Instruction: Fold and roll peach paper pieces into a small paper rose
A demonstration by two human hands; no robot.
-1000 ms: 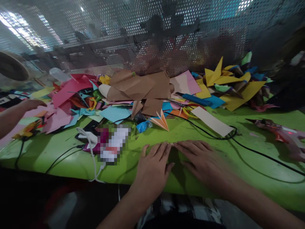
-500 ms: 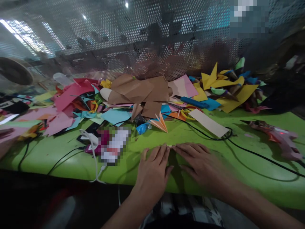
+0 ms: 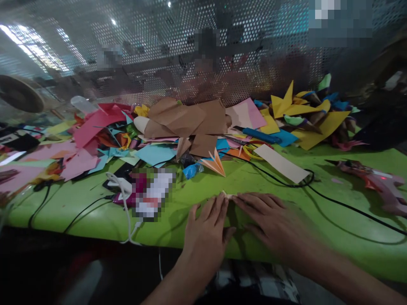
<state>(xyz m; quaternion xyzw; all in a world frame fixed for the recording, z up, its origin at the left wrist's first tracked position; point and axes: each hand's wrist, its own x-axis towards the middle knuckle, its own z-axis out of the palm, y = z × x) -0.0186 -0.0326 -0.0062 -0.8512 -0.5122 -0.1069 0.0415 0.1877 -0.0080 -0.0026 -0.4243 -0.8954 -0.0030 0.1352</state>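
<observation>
My left hand [image 3: 206, 226] lies palm down on the green tabletop [image 3: 171, 228], fingers stretched forward. My right hand [image 3: 271, 218] is angled in from the right, also with straight fingers. The fingertips of both press on a small piece of cream paper [image 3: 227, 195], of which only a sliver shows; the rest is covered by the fingers. Just beyond them sits a pleated orange-and-white folded paper piece [image 3: 214, 164]. A cream paper strip [image 3: 282, 164] lies to the right of it, its near end beside a loop of black cable.
A pink glue gun [image 3: 372, 182] with a red light lies at the right. Coloured paper [image 3: 190, 118] heaps along the back with a blue cutter [image 3: 260, 135] and scissors. To the left are a phone [image 3: 155, 195] and cables. Another person's hand [image 3: 9, 174] shows at the far left.
Both hands stay pressed on the paper and shift slightly right in the picture, along with the table items at right. The other person's arm at far left has pulled back.
</observation>
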